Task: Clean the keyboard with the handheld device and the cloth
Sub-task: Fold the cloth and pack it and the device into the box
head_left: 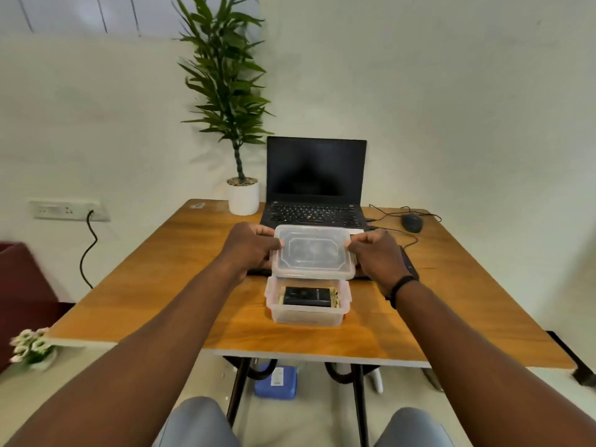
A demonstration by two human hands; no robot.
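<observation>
A clear plastic container (306,314) sits on the wooden table (161,269) in front of me, with a black boxed device (308,296) lying inside. Its clear lid (312,253) hovers just above and behind the container. My left hand (250,246) grips the lid's left edge and my right hand (377,256) grips its right edge. A flat black keyboard (409,262) lies under the lid and my hands, mostly hidden. I see no cloth.
An open black laptop (314,185) stands at the back of the table, a potted plant (242,195) to its left. A black wired mouse (412,222) rests at the back right. A blue box (275,382) lies on the floor under the table.
</observation>
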